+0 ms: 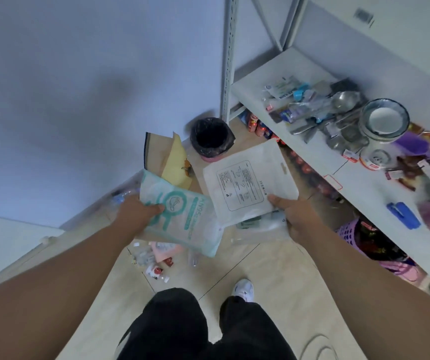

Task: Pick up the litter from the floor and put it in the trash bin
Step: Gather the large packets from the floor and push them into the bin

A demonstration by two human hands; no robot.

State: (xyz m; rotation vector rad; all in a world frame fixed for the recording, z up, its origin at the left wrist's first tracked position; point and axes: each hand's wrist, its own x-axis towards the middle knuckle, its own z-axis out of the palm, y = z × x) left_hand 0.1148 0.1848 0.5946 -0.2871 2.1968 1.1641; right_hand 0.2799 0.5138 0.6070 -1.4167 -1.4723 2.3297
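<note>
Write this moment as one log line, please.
left hand: holds teal-and-white mask packet | right hand: holds flat white printed pouch | black-lined trash bin: ahead, nothing dropped yet

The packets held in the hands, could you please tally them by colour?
Teal-and-white packet, in the left hand: 1
White packet, in the right hand: 1
Total: 2
</note>
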